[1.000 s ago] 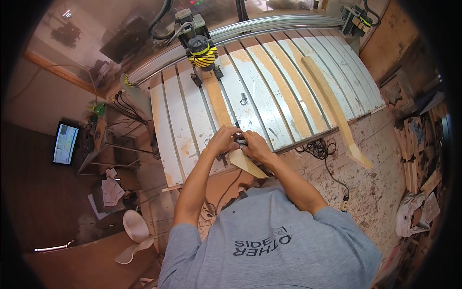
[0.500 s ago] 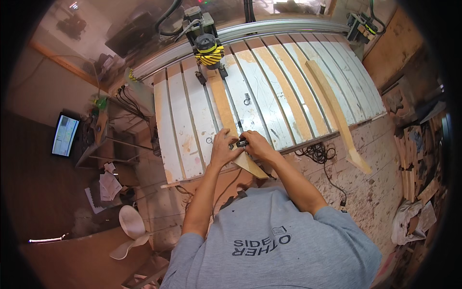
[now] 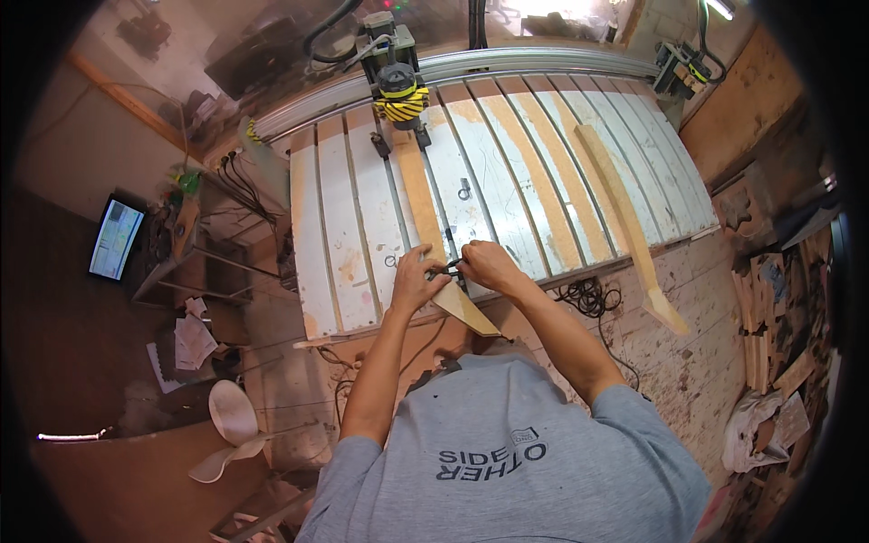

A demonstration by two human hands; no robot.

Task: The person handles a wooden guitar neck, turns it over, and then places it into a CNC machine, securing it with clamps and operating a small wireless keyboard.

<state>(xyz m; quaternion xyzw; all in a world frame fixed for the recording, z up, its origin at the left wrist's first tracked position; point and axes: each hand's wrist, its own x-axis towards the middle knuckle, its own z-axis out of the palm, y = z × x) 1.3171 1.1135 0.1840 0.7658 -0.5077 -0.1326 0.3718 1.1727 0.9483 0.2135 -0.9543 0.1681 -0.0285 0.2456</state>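
Note:
A long wooden board (image 3: 419, 195) lies along the slotted machine table (image 3: 362, 262), its pointed near end (image 3: 463, 310) sticking out past the table's front edge. Over that end is a small black clamp (image 3: 452, 269), partly covered by my fingers. My left hand (image 3: 418, 281) is curled over the board with its fingertips closed at the clamp's left side. From the right, my right hand (image 3: 489, 266) grips a dark part of the clamp in a pinch. The fingers hide the exact shape of the clamp.
A router spindle (image 3: 398, 90) on a metal gantry (image 3: 525, 61) stands over the board's far end. Another wooden piece (image 3: 615, 199) lies at the right, overhanging the front edge. Coiled black cable (image 3: 590, 299) hangs below. At the left are a lit monitor (image 3: 119, 237) and a white chair (image 3: 233, 412).
My right hand has turned and shifted slightly right at the clamp, its fingers more curled. The left hand stays at the board. The whole view has tilted a little.

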